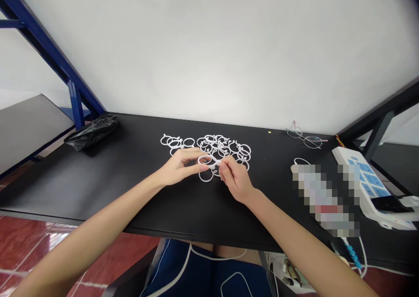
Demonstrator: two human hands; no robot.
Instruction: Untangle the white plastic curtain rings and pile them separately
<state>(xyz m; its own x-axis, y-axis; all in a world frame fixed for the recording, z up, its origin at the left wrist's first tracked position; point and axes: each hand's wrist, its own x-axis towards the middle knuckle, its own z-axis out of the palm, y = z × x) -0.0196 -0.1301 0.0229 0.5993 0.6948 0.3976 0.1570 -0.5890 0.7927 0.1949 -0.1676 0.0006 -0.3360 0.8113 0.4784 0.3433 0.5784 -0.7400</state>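
Note:
A white plastic curtain ring (200, 158) is held between both hands, above the black table. My left hand (180, 165) grips its left side between thumb and fingers. On the other side, my right hand (236, 174) is closed in a pinch at the ring's small end piece, which the fingertips partly hide. Just beyond the hands lies a loose pile of similar white rings (218, 140), several overlapping, with small knobs or eyelets on them. Some more rings (174, 143) lie to the left of the pile, and one ring (206, 176) lies below the held one.
A black plastic bag (93, 133) lies at the table's far left. To the right are eyeglasses (312, 142), a blurred-out device (322, 198) with a cable, and a white power strip (366, 179). A white wall (209, 61) rises behind the black table (131, 209).

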